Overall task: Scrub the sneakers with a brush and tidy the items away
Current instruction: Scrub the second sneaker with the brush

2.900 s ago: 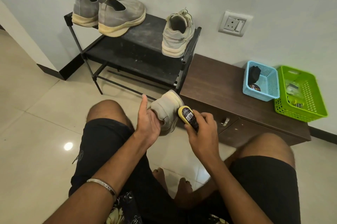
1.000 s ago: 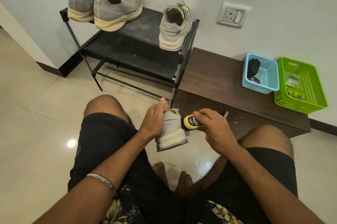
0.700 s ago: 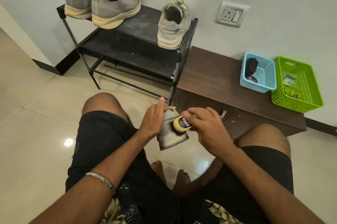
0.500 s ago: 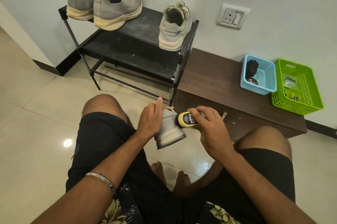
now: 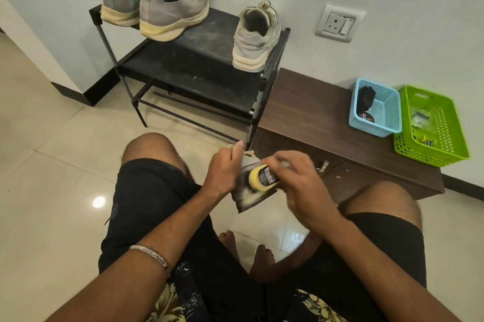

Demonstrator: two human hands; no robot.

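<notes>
Yellow brush (image 5: 262,178) in the right hand's (image 5: 301,185) grip — left hand (image 5: 222,172) clasps the sneaker (image 5: 248,194).

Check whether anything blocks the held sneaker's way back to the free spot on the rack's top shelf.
Nothing visible does. The sneaker is held by the left hand below the rack; the bare shelf patch beside its lace-up mate lies open, with only air between.

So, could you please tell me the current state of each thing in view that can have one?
Left hand: grips the held sneaker.
Right hand: grips the brush.
Brush: pressed against the held sneaker.
Held sneaker: off the floor, between the knees.
Laced sneaker: upright on the shoe rack.
Grey slip-on pair: upright on the rack.
Cabinet drawer: closed.
</notes>
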